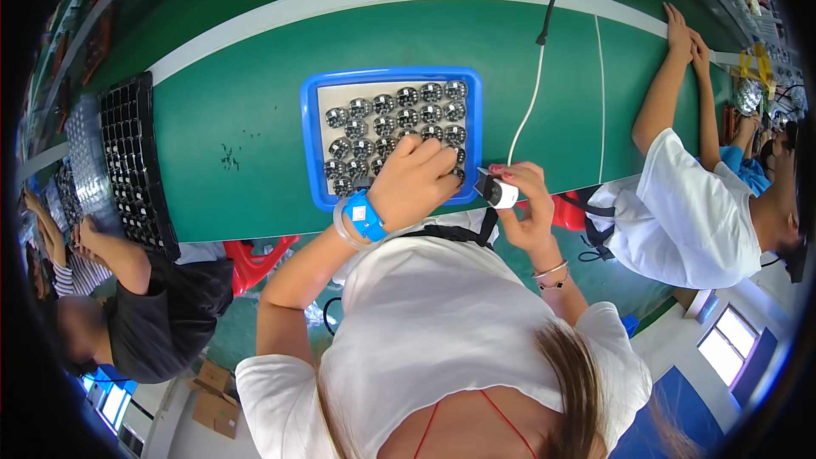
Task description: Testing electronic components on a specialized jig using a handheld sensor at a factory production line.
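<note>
In the head view, the person's white T-shirt [442, 306] lies nearest the camera, with long brown hair [565, 365] falling over it and a red neck cord [427, 427] at the collar. Beyond it, a green bench [238, 119] carries a blue tray [308, 144] with a pale liner, on which mirror-tiled balls [408, 96] sit close together in rows. The left hand [412, 174], with a blue wristband [364, 217] and a clear bangle [344, 225] at its wrist, is over the near part of the tray, covering some of the balls; its fingers are curled, and whether they are clamped on a ball cannot be told. The right hand [529, 204], just beside the tray's near right corner, has its fingers clamped on a black-and-white handheld tool [503, 195], whose dark tip points toward the tray. A white cable [534, 98] comes down across the bench to this hand; its join with the tool is hidden. At the bench's left stands a black compartmented rack [127, 161]. A co-worker in black [170, 323] sits to the left, and a co-worker in white [697, 212] sits to the right, both arms stretched over the bench.
</note>
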### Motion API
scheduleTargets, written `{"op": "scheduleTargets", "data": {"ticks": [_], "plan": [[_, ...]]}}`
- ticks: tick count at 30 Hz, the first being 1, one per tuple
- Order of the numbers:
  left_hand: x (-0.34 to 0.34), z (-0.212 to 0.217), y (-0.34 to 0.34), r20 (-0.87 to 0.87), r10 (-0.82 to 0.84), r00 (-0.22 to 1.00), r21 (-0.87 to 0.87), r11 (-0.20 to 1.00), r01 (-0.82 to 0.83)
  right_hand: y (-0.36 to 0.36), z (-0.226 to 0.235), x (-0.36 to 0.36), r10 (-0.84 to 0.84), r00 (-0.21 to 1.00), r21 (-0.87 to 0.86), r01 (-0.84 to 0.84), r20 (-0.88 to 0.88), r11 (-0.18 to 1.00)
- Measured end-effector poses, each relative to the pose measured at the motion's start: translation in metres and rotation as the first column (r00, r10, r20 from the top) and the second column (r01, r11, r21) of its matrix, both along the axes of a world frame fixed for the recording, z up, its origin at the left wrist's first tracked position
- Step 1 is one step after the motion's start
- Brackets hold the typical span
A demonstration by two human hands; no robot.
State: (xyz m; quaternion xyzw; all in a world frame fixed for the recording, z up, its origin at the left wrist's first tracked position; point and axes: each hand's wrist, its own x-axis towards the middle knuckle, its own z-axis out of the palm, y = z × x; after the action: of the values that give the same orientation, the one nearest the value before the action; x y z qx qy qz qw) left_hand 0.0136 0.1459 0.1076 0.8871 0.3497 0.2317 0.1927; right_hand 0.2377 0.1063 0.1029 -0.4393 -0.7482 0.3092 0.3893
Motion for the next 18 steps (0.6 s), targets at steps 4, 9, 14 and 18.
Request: {"op": "scheduleTargets", "data": {"ticks": [4,9,14,18], "plan": [[0.002,-0.002,-0.005,0.042,0.036,0.998,0.012,0.999,-0.037,0.002,0.001,-0.003,0.037,0.998,0.015,-0.037,0.046,0.999],[-0.002,-0.002,-0.009,0.087,0.092,0.992,-0.052,0.995,-0.088,0.001,0.003,-0.006,0.076,0.995,-0.041,-0.073,0.067,0.996],[-0.006,-0.007,-0.014,0.008,0.079,0.997,0.000,0.997,-0.079,-0.016,-0.015,-0.005,-0.227,0.897,-0.334,0.096,-0.378,0.938],[-0.014,0.005,-0.016,0.033,0.189,0.981,-0.068,0.980,-0.187,-0.002,-0.009,-0.008,-0.114,0.951,-0.222,0.050,-0.289,0.974]]}}
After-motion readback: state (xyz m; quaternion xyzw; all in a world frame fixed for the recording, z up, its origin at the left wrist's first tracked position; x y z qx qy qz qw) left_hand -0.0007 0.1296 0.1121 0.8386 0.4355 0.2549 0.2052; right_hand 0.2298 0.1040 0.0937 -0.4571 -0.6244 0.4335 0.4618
